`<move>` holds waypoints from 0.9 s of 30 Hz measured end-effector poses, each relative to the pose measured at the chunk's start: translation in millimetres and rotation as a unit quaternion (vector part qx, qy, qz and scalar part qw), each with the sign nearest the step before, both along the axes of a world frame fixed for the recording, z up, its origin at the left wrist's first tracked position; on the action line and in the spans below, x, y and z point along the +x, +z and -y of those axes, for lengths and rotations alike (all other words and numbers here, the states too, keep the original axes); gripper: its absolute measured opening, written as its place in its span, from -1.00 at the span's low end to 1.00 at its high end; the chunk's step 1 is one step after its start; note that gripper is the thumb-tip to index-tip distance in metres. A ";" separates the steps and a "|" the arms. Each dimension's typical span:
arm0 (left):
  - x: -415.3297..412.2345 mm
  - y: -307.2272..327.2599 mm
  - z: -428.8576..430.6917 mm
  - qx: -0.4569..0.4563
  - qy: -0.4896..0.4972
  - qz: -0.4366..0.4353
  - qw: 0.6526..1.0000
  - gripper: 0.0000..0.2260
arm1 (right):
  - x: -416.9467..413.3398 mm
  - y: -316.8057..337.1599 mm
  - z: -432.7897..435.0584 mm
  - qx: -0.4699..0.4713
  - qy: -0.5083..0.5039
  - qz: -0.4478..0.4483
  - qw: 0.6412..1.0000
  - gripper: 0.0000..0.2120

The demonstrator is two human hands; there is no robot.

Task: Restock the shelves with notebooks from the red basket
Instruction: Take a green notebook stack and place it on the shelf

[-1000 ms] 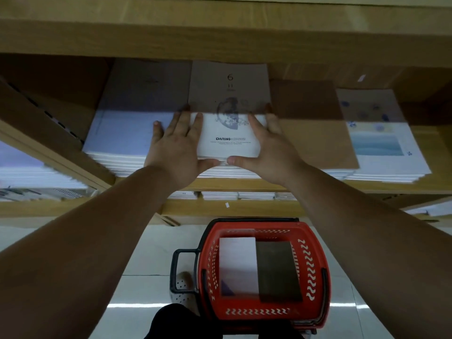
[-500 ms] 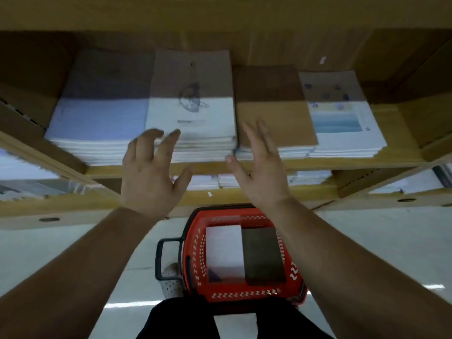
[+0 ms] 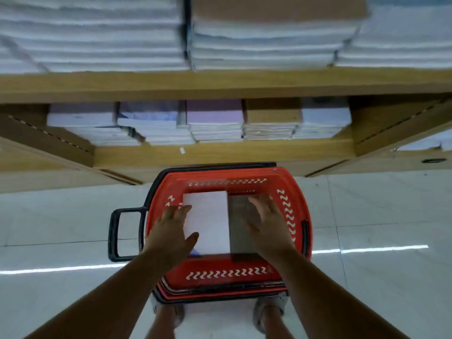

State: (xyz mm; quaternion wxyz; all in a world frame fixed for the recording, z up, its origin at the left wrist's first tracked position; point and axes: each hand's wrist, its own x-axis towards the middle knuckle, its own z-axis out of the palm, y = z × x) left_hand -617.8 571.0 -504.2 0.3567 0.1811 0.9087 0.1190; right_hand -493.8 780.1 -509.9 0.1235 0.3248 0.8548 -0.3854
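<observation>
While stacks (image 3: 215,128) already filled the shelves (image 3: 220,152) above the red basket (image 3: 227,275), I held my left hand (image 3: 171,231) and right hand (image 3: 269,226) spread, empty, over the white notebook (image 3: 208,221) and dark notebook (image 3: 237,216) lying inside it, unshelved.

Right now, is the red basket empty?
Not empty: a white notebook and a dark notebook lie side by side in the red basket.

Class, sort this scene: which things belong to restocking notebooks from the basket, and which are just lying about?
Job: red basket, white notebook, dark notebook, left hand, right hand, upper shelf.
Lying about: stacks on the lower shelf, small white tag, tiled floor.
</observation>
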 end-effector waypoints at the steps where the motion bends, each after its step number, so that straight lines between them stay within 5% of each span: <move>1: 0.6 -20.2 1.3 -0.006 -0.004 0.011 1.000 -0.30 | 2.3 -21.4 3.5 -0.010 -0.008 0.024 1.000 -0.44; 7: 22.4 -126.8 -2.9 -0.007 -0.026 0.081 0.996 -0.34 | 22.9 -139.1 5.4 -0.033 -0.048 0.138 0.989 -0.37; 13: 66.7 -199.3 -48.6 0.026 -0.048 0.165 0.985 -0.43 | 50.9 -211.6 -22.1 -0.083 -0.095 0.173 0.977 -0.61; 18: 89.1 -242.4 -75.0 0.018 -0.022 0.273 0.962 -0.65 | 66.0 -249.1 -35.4 -0.064 -0.099 0.240 0.964 -0.29; 27: 109.2 -254.4 -89.8 -0.019 0.072 0.250 0.965 -0.74 | 63.1 -274.5 -40.7 -0.048 -0.113 0.241 0.963 -0.31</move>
